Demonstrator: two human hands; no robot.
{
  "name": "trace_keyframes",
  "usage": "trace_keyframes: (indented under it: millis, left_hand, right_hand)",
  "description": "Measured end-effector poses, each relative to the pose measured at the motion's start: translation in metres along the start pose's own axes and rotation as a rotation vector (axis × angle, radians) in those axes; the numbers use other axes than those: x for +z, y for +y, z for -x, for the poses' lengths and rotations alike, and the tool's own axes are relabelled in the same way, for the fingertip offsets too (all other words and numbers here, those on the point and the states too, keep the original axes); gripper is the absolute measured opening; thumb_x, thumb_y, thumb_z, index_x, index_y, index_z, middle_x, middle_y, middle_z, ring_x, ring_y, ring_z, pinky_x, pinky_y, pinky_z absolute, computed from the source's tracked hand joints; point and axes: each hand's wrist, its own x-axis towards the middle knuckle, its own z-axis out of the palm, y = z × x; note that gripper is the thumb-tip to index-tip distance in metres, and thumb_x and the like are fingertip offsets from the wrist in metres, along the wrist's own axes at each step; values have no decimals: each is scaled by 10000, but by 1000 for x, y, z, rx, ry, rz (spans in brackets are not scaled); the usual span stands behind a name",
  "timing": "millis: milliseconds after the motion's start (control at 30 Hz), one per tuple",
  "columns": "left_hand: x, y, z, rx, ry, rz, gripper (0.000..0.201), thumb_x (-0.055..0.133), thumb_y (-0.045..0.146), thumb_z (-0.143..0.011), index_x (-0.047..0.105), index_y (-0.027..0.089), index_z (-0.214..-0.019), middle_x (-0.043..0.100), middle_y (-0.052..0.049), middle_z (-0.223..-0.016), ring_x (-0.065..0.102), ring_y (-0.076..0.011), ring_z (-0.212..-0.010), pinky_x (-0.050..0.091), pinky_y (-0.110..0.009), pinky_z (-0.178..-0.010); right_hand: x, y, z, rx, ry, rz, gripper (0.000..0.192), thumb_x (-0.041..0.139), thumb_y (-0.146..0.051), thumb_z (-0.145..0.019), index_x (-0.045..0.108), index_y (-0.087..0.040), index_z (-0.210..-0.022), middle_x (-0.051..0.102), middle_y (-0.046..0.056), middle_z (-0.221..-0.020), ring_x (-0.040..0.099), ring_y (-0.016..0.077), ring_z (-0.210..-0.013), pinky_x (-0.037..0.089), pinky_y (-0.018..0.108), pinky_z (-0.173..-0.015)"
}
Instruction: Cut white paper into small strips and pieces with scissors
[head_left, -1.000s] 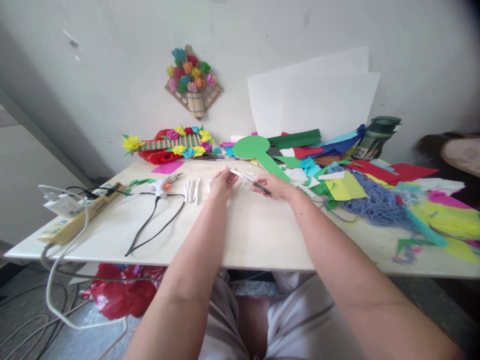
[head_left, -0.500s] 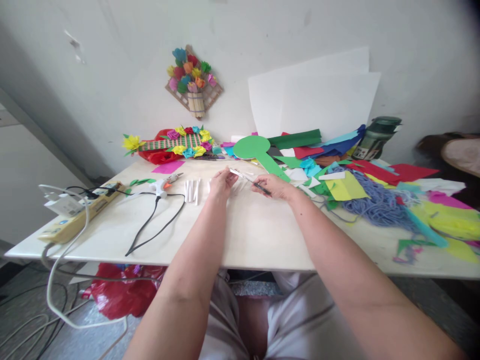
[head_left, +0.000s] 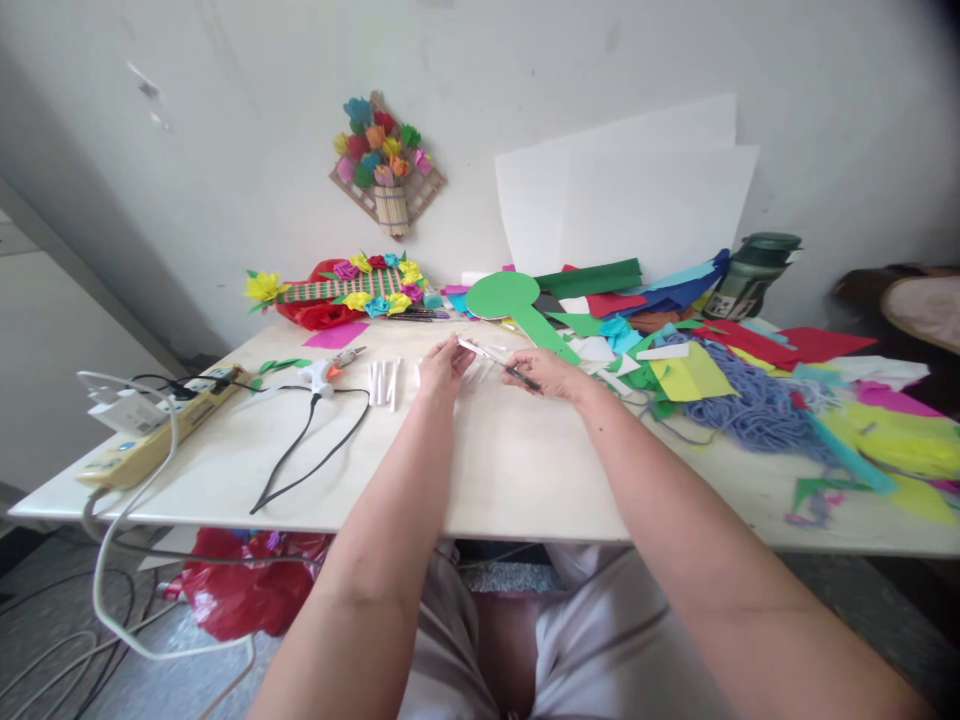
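Observation:
In the middle of the white table, my right hand (head_left: 551, 373) is closed round the dark handles of a pair of scissors (head_left: 491, 356). Their silver blades point left and reach the fingertips of my left hand (head_left: 445, 366). That hand is pinched round something small and white, apparently a thin rolled paper stick, mostly hidden by the fingers and blades. Several white paper sticks (head_left: 385, 384) lie side by side just left of my left hand. More white pieces (head_left: 478, 374) rest on the tabletop between the hands, blurred.
A glue gun (head_left: 321, 374) with a looping black cord and a power strip (head_left: 161, 430) are at left. Behind stands a flower-trimmed craft (head_left: 345, 287). A green paper shape (head_left: 504, 296), blue yarn (head_left: 742, 395), paper scraps and a dark bottle (head_left: 754, 277) fill the right side.
Almost nothing differs. Both hands and the scissors keep the same place and grip; the whole view has shifted very slightly.

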Motion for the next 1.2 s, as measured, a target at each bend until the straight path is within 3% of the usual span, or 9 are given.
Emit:
trace_keyframes:
  millis: [633,933,1200]
  left_hand:
    - [-1,-1,-1,4,-8,25,49,565,147,-788,573,117,-750,663,-52,-677,655,-129,-639,520,-225,-641]
    - [1,-2,1,-21,-26,27,60,540,157,-807,582,125,-777,665,-61,-707,662,-142,-679,523,-225,-629]
    - [0,-4,0,-36,-50,15,46,549,159,-797,583,128,-791,670,-64,-747,669,-161,-748,531,-230,-659]
  right_hand:
    - [3,-9,4,3,47,5,142,676,-223,-652,569,-131,-649,426,-84,-376,316,29,-296,224,180,-312]
    - [-3,6,0,11,-48,-32,187,617,-304,-730,529,-148,-675,475,-59,-421,380,44,-308,313,170,-312]
    - [-6,7,1,14,-73,-45,239,616,-370,-725,520,-155,-684,484,-54,-437,397,46,-318,314,163,-311]
